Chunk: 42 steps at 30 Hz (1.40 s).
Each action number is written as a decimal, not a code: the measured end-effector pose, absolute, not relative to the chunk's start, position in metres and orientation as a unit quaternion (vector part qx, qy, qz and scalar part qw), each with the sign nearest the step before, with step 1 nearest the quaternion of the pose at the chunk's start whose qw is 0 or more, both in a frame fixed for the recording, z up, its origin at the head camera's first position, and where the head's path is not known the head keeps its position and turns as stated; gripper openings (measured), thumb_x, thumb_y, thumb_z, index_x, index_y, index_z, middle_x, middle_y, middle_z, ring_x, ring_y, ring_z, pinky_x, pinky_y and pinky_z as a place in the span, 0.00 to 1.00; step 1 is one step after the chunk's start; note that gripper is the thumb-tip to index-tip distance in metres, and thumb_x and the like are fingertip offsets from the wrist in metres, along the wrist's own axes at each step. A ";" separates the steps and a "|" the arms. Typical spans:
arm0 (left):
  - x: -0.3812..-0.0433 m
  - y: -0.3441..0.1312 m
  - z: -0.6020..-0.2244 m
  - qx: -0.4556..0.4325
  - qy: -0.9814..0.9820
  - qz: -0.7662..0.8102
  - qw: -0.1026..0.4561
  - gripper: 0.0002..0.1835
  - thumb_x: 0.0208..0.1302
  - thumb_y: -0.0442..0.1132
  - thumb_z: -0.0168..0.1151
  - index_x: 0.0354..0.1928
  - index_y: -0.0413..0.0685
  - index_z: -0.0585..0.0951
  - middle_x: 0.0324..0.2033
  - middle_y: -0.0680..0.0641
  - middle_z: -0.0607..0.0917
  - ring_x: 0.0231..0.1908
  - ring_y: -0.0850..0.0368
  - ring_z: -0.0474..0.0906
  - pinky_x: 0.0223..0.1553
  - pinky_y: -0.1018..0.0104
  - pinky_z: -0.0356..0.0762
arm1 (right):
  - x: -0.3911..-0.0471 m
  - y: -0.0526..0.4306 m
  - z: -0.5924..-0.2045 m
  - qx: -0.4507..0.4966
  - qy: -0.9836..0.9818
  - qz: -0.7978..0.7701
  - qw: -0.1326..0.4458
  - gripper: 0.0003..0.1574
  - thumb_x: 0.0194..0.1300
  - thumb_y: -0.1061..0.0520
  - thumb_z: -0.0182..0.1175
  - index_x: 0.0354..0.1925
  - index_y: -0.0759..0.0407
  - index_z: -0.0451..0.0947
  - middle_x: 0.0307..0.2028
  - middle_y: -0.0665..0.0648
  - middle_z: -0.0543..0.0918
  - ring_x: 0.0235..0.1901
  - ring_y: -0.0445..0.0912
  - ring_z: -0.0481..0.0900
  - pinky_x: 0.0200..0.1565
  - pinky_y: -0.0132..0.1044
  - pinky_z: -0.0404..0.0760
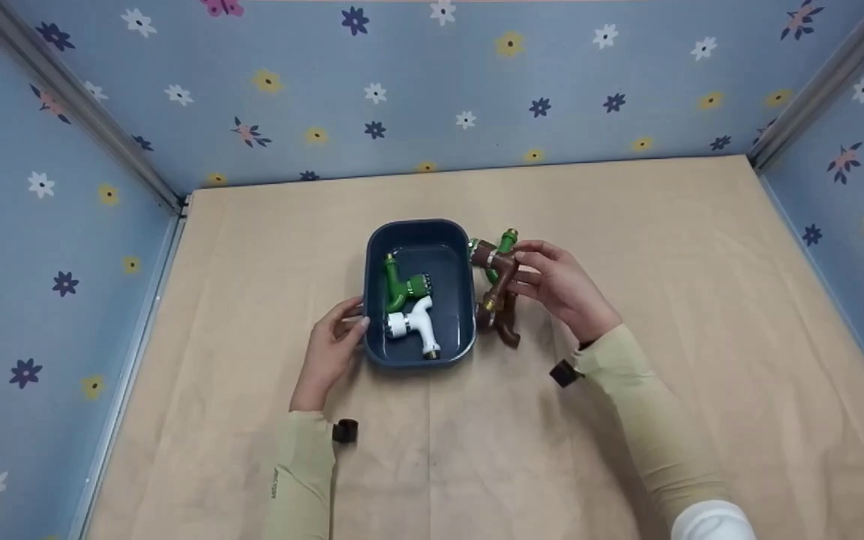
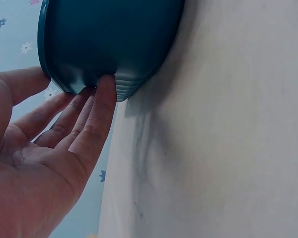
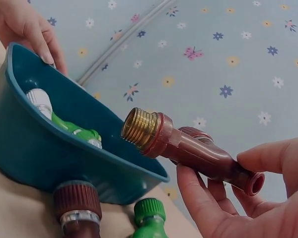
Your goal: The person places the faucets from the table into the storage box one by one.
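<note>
A dark blue plastic bin (image 1: 421, 362) stands mid-table. My left hand (image 1: 329, 352) holds its left side, thumb at the rim and fingers against the outer wall (image 2: 109, 39). Inside lie a green faucet (image 1: 397, 294) and a white faucet (image 1: 422, 322). To the right of the bin, my right hand (image 1: 565, 289) pinches a brown faucet (image 3: 203, 157) between thumb and fingers; its brass threaded end points toward the bin in the right wrist view. Below the held piece are another brown faucet (image 1: 508, 334) and a green faucet (image 1: 508, 240), partly hidden in the head view.
A beige cloth (image 1: 267, 247) covers the table. Blue flowered panels (image 1: 432, 90) stand at the back and both sides, joined by grey metal posts (image 1: 94, 112). Black wrist devices sit by each sleeve.
</note>
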<state>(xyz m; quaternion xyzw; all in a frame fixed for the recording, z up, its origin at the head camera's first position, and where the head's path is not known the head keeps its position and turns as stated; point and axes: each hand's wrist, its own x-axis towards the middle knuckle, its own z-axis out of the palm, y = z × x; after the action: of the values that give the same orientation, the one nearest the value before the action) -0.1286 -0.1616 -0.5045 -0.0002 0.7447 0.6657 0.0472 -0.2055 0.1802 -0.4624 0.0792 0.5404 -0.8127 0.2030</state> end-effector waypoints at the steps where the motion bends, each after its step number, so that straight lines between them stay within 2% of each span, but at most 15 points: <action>1: -0.129 -0.161 -0.504 -0.002 0.745 0.665 0.049 0.23 0.69 0.30 0.55 0.64 0.31 0.68 0.55 0.27 0.73 0.52 0.35 0.74 0.40 0.70 0.78 | -0.206 0.178 -0.462 0.078 0.542 -0.812 0.205 0.17 0.70 0.62 0.54 0.55 0.66 0.67 0.48 0.63 0.77 0.43 0.53 0.82 0.48 0.45 0.80; 6: -0.129 -0.161 -0.506 -0.007 0.749 0.660 0.056 0.24 0.69 0.31 0.55 0.65 0.32 0.68 0.55 0.29 0.73 0.52 0.37 0.74 0.41 0.70 0.78 | -0.209 0.166 -0.459 0.073 0.563 -0.795 0.215 0.19 0.69 0.62 0.54 0.56 0.66 0.67 0.49 0.64 0.77 0.44 0.53 0.82 0.47 0.43 0.80; 11: -0.134 -0.166 -0.523 -0.012 0.745 0.665 0.050 0.24 0.69 0.32 0.56 0.65 0.35 0.68 0.55 0.30 0.73 0.51 0.39 0.75 0.42 0.69 0.78 | -0.214 0.151 -0.459 0.058 0.584 -0.778 0.222 0.22 0.70 0.61 0.55 0.59 0.68 0.65 0.52 0.66 0.74 0.47 0.56 0.80 0.49 0.45 0.79; 15: -0.137 -0.168 -0.533 -0.014 0.748 0.662 0.038 0.24 0.69 0.34 0.57 0.65 0.39 0.70 0.55 0.32 0.74 0.50 0.43 0.76 0.42 0.68 0.78 | -0.216 0.141 -0.460 0.056 0.588 -0.774 0.229 0.21 0.70 0.61 0.54 0.58 0.66 0.66 0.52 0.66 0.73 0.49 0.57 0.79 0.49 0.46 0.79; 19: -0.138 -0.168 -0.536 -0.013 0.757 0.653 0.031 0.23 0.68 0.35 0.58 0.64 0.41 0.71 0.54 0.35 0.76 0.50 0.45 0.77 0.42 0.67 0.78 | -0.216 0.132 -0.463 0.053 0.594 -0.768 0.235 0.18 0.71 0.60 0.54 0.56 0.66 0.68 0.50 0.66 0.74 0.46 0.55 0.80 0.49 0.46 0.79; 26: -0.138 -0.167 -0.537 -0.012 0.755 0.655 0.026 0.23 0.68 0.35 0.59 0.63 0.40 0.72 0.52 0.35 0.77 0.49 0.43 0.77 0.42 0.67 0.79 | -0.218 0.115 -0.465 0.044 0.606 -0.758 0.239 0.17 0.70 0.60 0.55 0.54 0.65 0.70 0.49 0.65 0.74 0.44 0.54 0.82 0.48 0.46 0.79; 33: -0.138 -0.168 -0.535 -0.014 0.751 0.659 0.038 0.23 0.68 0.35 0.58 0.64 0.40 0.71 0.54 0.34 0.76 0.51 0.43 0.76 0.42 0.68 0.78 | -0.223 0.099 -0.464 0.046 0.609 -0.750 0.254 0.22 0.70 0.59 0.55 0.59 0.67 0.67 0.51 0.64 0.73 0.46 0.53 0.80 0.48 0.44 0.79; 40: -0.131 -0.163 -0.510 -0.005 0.745 0.665 0.051 0.23 0.68 0.30 0.55 0.64 0.32 0.68 0.54 0.28 0.73 0.51 0.36 0.75 0.40 0.69 0.78 | -0.228 0.086 -0.470 0.069 0.589 -0.761 0.264 0.15 0.72 0.60 0.52 0.54 0.64 0.70 0.52 0.64 0.74 0.46 0.55 0.81 0.48 0.45 0.79; 42: -0.130 -0.162 -0.506 -0.005 0.745 0.665 0.051 0.23 0.68 0.30 0.55 0.64 0.31 0.68 0.54 0.28 0.73 0.51 0.36 0.75 0.40 0.70 0.78 | -0.230 0.083 -0.473 0.071 0.588 -0.761 0.265 0.16 0.72 0.60 0.51 0.55 0.65 0.70 0.52 0.64 0.74 0.46 0.55 0.81 0.48 0.45 0.79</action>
<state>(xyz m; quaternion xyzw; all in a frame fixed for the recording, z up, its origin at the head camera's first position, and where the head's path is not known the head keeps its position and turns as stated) -0.1298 -0.1625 -0.5059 -0.0045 0.7451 0.6650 0.0511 -0.2302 0.0831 -0.4727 0.0715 0.5883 -0.7607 0.2650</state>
